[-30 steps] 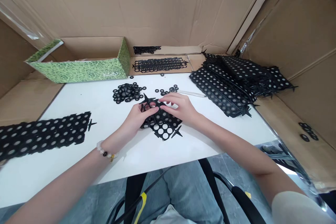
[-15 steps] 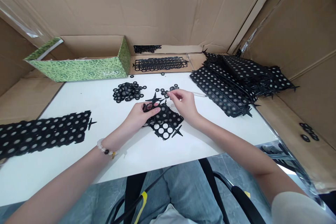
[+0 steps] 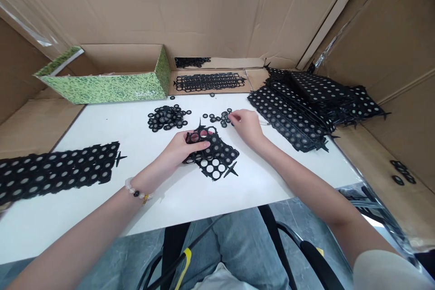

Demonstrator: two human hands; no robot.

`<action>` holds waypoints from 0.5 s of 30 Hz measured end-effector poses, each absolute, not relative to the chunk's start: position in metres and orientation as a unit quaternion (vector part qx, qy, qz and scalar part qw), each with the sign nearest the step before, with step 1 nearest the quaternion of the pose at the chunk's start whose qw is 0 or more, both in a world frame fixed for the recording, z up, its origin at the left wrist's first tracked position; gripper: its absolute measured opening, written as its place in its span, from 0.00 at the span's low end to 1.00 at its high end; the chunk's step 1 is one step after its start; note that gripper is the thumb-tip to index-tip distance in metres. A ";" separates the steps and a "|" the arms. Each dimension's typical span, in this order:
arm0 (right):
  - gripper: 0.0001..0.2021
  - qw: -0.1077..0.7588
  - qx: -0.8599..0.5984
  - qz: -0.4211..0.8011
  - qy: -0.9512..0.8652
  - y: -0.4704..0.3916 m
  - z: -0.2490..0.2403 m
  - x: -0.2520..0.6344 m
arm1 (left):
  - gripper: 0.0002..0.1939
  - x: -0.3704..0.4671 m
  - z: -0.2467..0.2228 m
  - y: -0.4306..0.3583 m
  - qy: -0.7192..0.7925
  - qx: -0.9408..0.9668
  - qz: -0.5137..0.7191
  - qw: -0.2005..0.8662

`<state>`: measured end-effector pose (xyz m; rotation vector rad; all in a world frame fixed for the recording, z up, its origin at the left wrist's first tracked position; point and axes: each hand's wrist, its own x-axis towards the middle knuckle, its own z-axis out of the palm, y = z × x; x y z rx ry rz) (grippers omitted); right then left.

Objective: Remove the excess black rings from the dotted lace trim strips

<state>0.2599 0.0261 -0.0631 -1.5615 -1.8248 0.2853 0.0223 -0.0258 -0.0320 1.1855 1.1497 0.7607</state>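
Observation:
My left hand (image 3: 185, 149) grips a folded black rubber sheet (image 3: 222, 150) by its left side, thumb on top. Some of the sheet's round openings are bare and others hold grey-centred discs; a pointed black tab sticks out at its lower right. My right hand (image 3: 249, 127) is apart from the sheet, its fingertips pinched together at the right edge of a small scatter of black rings (image 3: 223, 123). What lies between those fingertips, if anything, is too small to make out. A larger heap of black rings (image 3: 166, 118) lies beyond my left hand.
A long black disc sheet (image 3: 61, 170) lies at left, and a stack of such sheets (image 3: 299, 99) at right. At the back stand a green patterned box (image 3: 105, 89) and a punched-out black lattice (image 3: 209, 82) on cardboard. A white pen-like stick (image 3: 264, 123) lies behind my right hand.
My right hand has moved right, away from the sheet, along the small ring scatter. The sheet's upper part has opened out flatter in my left hand, showing bare openings.

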 end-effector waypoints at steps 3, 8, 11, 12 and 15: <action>0.06 0.309 -0.574 0.092 -0.753 0.018 -0.056 0.252 | 0.32 0.022 -0.029 -0.025 0.472 0.564 0.301 0.607; 0.12 0.422 -0.448 0.280 -0.737 -0.003 -0.039 0.239 | 0.30 0.021 -0.036 -0.023 0.478 0.619 0.337 0.524; 0.15 0.401 -0.393 0.462 -0.686 -0.009 -0.040 0.231 | 0.35 0.021 -0.038 -0.021 0.501 0.600 0.385 0.491; 0.15 0.402 -0.381 0.504 -0.663 -0.009 -0.041 0.228 | 0.35 0.021 -0.038 -0.021 0.507 0.592 0.391 0.489; 0.15 0.440 -0.373 0.558 -0.596 -0.007 -0.046 0.224 | 0.28 0.022 -0.038 -0.023 0.511 0.591 0.364 0.507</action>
